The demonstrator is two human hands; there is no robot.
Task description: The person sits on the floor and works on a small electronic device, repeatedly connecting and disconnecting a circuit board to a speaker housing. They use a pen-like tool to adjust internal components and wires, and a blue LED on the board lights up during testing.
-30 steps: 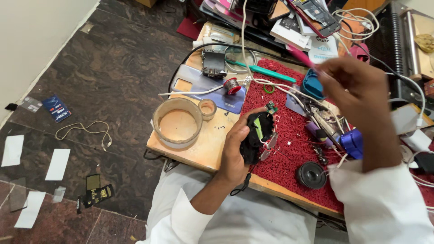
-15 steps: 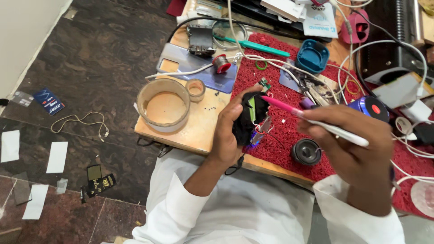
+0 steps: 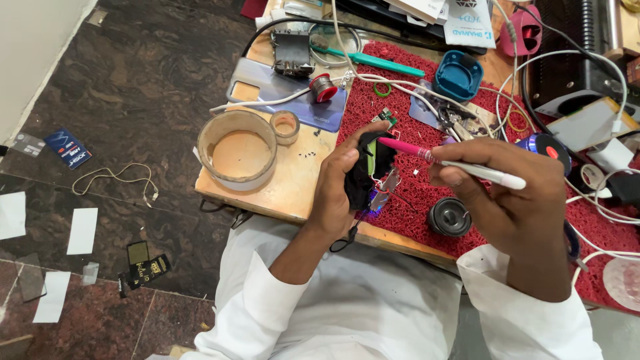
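Observation:
My left hand [image 3: 339, 185] grips a small black device [image 3: 363, 175] with exposed circuit parts and a blue glow at its lower end, held above the red mat [image 3: 400, 217]. My right hand [image 3: 503, 193] holds a pink-and-white pen-shaped tool [image 3: 453, 163], its pink tip touching the top of the black device. A small black round speaker [image 3: 449, 217] lies on the mat just under my right hand.
A low wooden table [image 3: 293, 187] carries two tape rings [image 3: 237, 149], a solder spool [image 3: 323, 87], a grey phone back cover [image 3: 267, 87], a green-handled tool [image 3: 383, 63], a blue case [image 3: 458, 75], white cables and boxes. Cards, papers and a cable litter the dark floor at left.
My right hand came down from the back of the table with the pink-and-white tool and brought its tip to the black device. My left hand kept hold of the device.

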